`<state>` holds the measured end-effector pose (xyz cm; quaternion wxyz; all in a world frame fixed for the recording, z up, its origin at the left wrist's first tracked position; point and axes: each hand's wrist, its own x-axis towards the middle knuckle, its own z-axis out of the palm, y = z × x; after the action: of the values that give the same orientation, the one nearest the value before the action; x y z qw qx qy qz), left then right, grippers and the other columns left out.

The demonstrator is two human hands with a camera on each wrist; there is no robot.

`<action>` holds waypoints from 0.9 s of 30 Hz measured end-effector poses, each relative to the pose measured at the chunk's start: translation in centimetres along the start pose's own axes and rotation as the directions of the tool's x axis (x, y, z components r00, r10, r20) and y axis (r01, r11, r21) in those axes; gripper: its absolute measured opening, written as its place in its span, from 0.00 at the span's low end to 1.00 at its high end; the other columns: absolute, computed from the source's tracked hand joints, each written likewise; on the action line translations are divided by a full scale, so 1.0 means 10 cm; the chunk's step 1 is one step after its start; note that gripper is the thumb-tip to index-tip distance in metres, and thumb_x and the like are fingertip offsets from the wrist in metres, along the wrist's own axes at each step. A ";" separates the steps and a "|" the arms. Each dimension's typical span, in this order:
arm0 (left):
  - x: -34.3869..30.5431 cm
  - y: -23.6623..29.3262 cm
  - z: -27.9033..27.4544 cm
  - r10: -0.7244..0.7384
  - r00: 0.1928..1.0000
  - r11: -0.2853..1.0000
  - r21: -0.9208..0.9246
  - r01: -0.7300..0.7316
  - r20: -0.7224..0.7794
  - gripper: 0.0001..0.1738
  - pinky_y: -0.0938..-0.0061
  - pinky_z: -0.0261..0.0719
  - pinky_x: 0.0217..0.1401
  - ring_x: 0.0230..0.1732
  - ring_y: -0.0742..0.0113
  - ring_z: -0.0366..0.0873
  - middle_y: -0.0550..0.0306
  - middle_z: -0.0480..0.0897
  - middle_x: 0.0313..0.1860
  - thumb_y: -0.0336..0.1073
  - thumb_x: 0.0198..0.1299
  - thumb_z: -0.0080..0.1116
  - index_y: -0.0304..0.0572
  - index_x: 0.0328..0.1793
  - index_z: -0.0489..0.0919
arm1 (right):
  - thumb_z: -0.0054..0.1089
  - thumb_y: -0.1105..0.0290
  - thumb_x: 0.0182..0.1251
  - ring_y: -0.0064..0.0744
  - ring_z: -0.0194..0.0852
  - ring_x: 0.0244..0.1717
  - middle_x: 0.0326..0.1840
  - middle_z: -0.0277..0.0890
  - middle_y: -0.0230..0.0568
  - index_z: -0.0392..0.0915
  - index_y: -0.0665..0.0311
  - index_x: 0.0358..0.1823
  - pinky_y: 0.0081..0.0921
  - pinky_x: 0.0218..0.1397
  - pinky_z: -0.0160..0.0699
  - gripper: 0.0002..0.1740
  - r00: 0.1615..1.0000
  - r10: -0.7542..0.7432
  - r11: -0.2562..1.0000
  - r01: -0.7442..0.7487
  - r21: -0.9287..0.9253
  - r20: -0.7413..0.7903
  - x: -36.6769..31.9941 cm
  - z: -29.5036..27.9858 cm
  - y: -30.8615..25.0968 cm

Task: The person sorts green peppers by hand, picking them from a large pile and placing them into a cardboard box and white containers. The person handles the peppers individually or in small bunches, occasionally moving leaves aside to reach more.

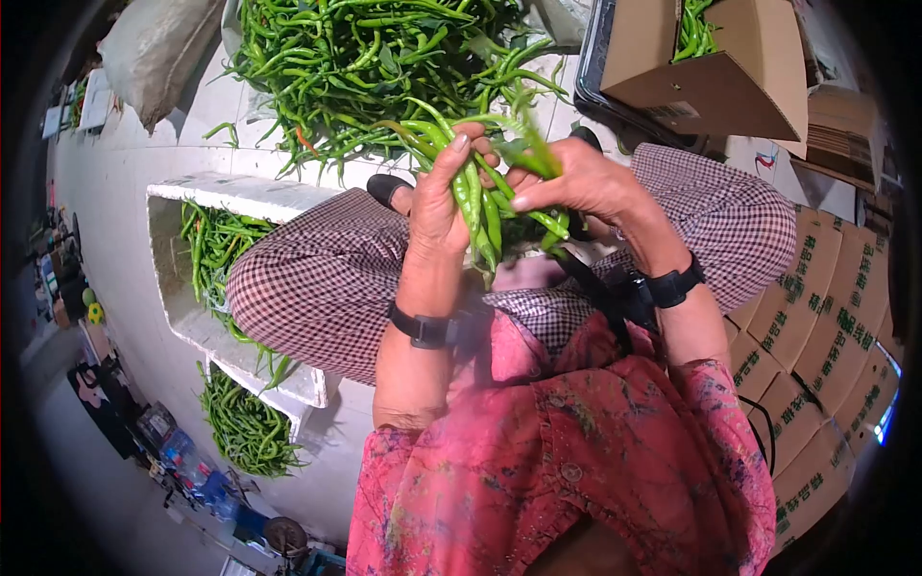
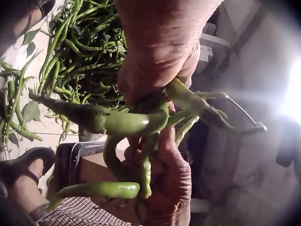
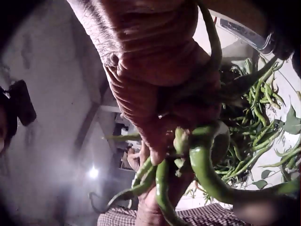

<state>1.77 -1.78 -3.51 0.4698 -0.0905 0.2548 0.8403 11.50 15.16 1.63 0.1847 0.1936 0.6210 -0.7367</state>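
My left hand (image 1: 444, 197) grips a bunch of long green chili peppers (image 1: 468, 187) over the lap, and their tips hang below the fingers. Close against it, my right hand (image 1: 588, 184) holds green chili peppers too, blurred where they stick up past the fingers (image 1: 540, 182). In the left wrist view, curved peppers (image 2: 134, 122) poke out between both hands. The right wrist view has the thumb of my right hand (image 3: 141, 70) down at the pepper stems (image 3: 180, 141). Beyond the hands, a large heap of green chili peppers (image 1: 355, 67) covers the floor.
A white foam box (image 1: 240, 192) with peppers lies on its side by the left knee, with another pepper pile (image 1: 245, 422) nearby. An open cardboard box (image 1: 730, 86) stands at the far right. Flattened printed cartons (image 1: 816, 336) lie at the right; a sack (image 1: 154, 58) is far left.
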 end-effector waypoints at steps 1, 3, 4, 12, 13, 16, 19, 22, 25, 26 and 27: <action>0.00 -0.01 0.00 -0.012 1.000 1.000 0.004 0.012 0.009 0.15 0.80 0.77 0.37 0.40 0.70 0.77 0.55 0.79 0.41 0.36 0.66 0.56 0.35 0.54 0.75 | 0.73 0.66 0.49 0.20 0.73 0.31 0.32 0.78 0.30 0.82 0.65 0.43 0.19 0.38 0.72 0.19 0.999 0.042 0.999 -0.042 -0.033 0.006 0.06 0.02 0.09; 0.01 -0.02 0.03 -0.008 1.000 1.000 0.011 0.008 -0.022 0.15 0.80 0.77 0.37 0.41 0.71 0.77 0.55 0.79 0.42 0.35 0.65 0.57 0.36 0.55 0.76 | 0.73 0.67 0.49 0.20 0.73 0.31 0.31 0.78 0.30 0.82 0.65 0.41 0.19 0.38 0.72 0.18 0.996 0.083 0.994 -0.082 -0.067 0.014 0.08 0.03 0.15; 0.00 -0.02 0.04 0.000 0.998 1.000 0.020 0.001 -0.056 0.15 0.80 0.76 0.37 0.42 0.72 0.77 0.55 0.80 0.44 0.35 0.65 0.57 0.36 0.55 0.76 | 0.73 0.67 0.49 0.17 0.71 0.28 0.30 0.77 0.29 0.81 0.65 0.40 0.17 0.34 0.69 0.17 0.995 0.101 0.992 -0.100 0.079 -0.007 0.05 0.05 0.11; 0.06 0.09 -0.11 0.148 0.946 0.981 0.161 -0.104 -0.290 0.16 0.81 0.75 0.35 0.35 0.74 0.75 0.61 0.77 0.36 0.37 0.64 0.59 0.38 0.54 0.75 | 0.67 0.71 0.57 0.08 0.62 0.19 0.31 0.78 0.33 0.76 0.72 0.45 0.07 0.19 0.60 0.16 0.915 0.090 0.892 0.102 0.441 -0.393 -0.08 -0.19 -0.18; 0.06 0.06 -0.08 0.147 0.931 0.983 0.151 -0.101 -0.335 0.16 0.81 0.75 0.34 0.33 0.74 0.75 0.62 0.77 0.35 0.38 0.64 0.60 0.38 0.54 0.75 | 0.67 0.71 0.57 0.08 0.62 0.19 0.31 0.78 0.33 0.76 0.72 0.45 0.07 0.19 0.60 0.16 0.918 0.084 0.893 0.103 0.438 -0.388 -0.05 -0.12 -0.26; 0.09 -0.04 -0.11 0.154 0.922 0.985 0.133 -0.114 -0.354 0.15 0.79 0.77 0.33 0.35 0.70 0.78 0.58 0.80 0.36 0.35 0.60 0.64 0.39 0.50 0.78 | 0.68 0.59 0.57 0.15 0.68 0.23 0.30 0.78 0.32 0.80 0.65 0.41 0.14 0.24 0.69 0.18 0.946 -0.176 0.894 0.269 0.358 -0.271 0.06 0.39 -0.70; -0.13 0.01 0.24 0.132 0.923 0.991 0.079 -0.111 -0.362 0.15 0.74 0.81 0.47 0.42 0.69 0.79 0.57 0.80 0.43 0.42 0.68 0.53 0.43 0.56 0.74 | 0.63 0.49 0.60 0.18 0.71 0.23 0.28 0.82 0.35 0.82 0.64 0.40 0.18 0.30 0.74 0.23 0.931 -0.238 0.961 0.184 0.206 0.277 0.10 1.14 -1.22; -0.09 0.02 0.01 0.172 0.933 0.984 0.105 -0.146 -0.317 0.15 0.76 0.80 0.44 0.41 0.70 0.78 0.59 0.80 0.42 0.41 0.66 0.56 0.42 0.53 0.76 | 0.65 0.58 0.58 0.17 0.68 0.22 0.26 0.78 0.29 0.82 0.62 0.33 0.18 0.30 0.71 0.14 0.967 -0.255 0.944 0.254 0.211 -0.027 0.17 1.03 -1.26; -0.10 0.04 -0.12 0.163 0.965 0.986 0.081 -0.149 -0.207 0.15 0.77 0.79 0.40 0.39 0.71 0.78 0.61 0.80 0.40 0.38 0.63 0.61 0.38 0.51 0.77 | 0.66 0.63 0.55 0.14 0.60 0.21 0.20 0.66 0.23 0.79 0.62 0.29 0.19 0.25 0.59 0.09 0.934 -0.261 0.948 0.296 0.117 -0.244 0.19 0.54 -1.00; -0.12 0.02 -0.08 0.162 0.964 0.986 0.073 -0.150 -0.210 0.15 0.77 0.79 0.40 0.39 0.71 0.78 0.61 0.80 0.40 0.38 0.63 0.61 0.38 0.51 0.77 | 0.67 0.60 0.54 0.15 0.59 0.22 0.21 0.68 0.24 0.79 0.61 0.28 0.19 0.26 0.58 0.12 0.957 -0.175 0.984 0.175 -0.020 -0.233 0.17 0.36 -0.87; -0.13 0.01 0.01 0.204 0.953 0.977 0.116 -0.182 -0.225 0.14 0.76 0.79 0.42 0.40 0.70 0.78 0.59 0.80 0.40 0.37 0.63 0.61 0.37 0.50 0.78 | 0.68 0.57 0.52 0.16 0.61 0.23 0.21 0.69 0.25 0.79 0.61 0.28 0.19 0.27 0.59 0.15 0.978 -0.098 0.983 0.067 -0.169 -0.183 0.16 0.28 -0.78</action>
<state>2.35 -2.71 -2.84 0.3555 -0.1423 0.3555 0.8526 5.99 13.62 7.78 0.1084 0.2216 0.7011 -0.6690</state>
